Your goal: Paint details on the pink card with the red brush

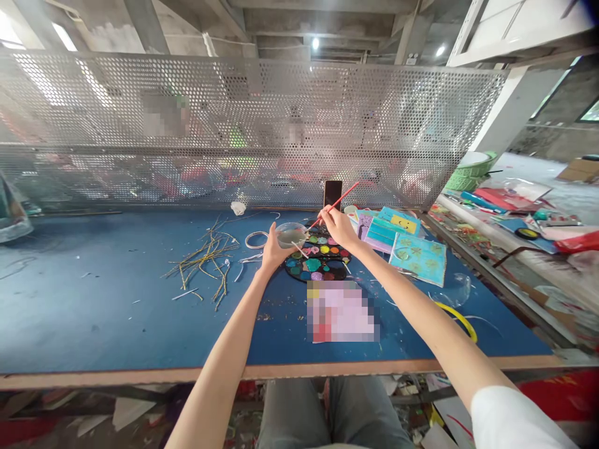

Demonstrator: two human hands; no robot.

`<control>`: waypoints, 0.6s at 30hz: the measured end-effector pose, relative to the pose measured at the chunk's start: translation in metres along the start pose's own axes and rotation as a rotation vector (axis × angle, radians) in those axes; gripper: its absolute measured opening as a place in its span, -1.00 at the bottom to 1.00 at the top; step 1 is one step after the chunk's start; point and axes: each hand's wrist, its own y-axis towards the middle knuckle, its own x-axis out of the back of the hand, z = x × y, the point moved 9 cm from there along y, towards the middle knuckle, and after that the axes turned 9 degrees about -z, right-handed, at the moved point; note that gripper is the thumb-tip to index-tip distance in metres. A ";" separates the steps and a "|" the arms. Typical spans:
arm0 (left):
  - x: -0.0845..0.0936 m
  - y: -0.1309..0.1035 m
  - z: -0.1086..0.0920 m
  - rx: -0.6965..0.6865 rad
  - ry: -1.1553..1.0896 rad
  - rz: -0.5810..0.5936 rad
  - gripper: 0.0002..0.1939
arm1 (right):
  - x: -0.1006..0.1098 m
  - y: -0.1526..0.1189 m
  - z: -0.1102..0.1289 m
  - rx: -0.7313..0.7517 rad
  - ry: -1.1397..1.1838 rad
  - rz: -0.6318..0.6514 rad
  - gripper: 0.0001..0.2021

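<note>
My left hand point(274, 252) is closed around the side of a clear plastic bowl point(291, 236) of cloudy water. In my right hand point(339, 227) is a red paintbrush point(345, 194), its handle slanting up to the right and its lower end over the bowl's right edge. Whether the bristles touch the water is too small to tell. Just under both hands lies a black paint palette point(292, 270) with several coloured wells, partly hidden by the bowl. A pale purple sheet point(345, 312), its picture blurred out, lies in front of the palette.
Thin yellowish twigs point(206, 260) and a tape roll point(257, 239) lie left of the bowl. Painted cards point(418, 258) and a yellow ring point(461, 321) are on the right. A phone point(332, 193) leans against the perforated metal screen point(262, 131) at the back.
</note>
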 end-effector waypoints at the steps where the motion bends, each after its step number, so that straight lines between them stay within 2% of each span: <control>1: 0.000 0.000 0.000 -0.004 0.002 -0.001 -0.48 | -0.001 0.000 0.000 0.000 0.004 0.008 -0.51; 5: 0.000 0.001 0.000 -0.015 0.014 -0.002 -0.48 | 0.003 -0.003 -0.005 -0.028 0.031 -0.024 -0.51; 10: 0.000 -0.001 -0.007 -0.041 0.053 0.000 -0.45 | 0.012 -0.008 -0.010 -0.035 0.109 0.007 -0.56; 14: 0.001 0.000 -0.014 -0.085 0.094 0.024 -0.41 | 0.050 -0.012 -0.021 -0.090 0.195 -0.096 -0.56; 18: 0.016 0.004 -0.019 -0.137 0.134 0.061 -0.35 | 0.089 -0.032 -0.031 -0.155 0.242 -0.090 -0.59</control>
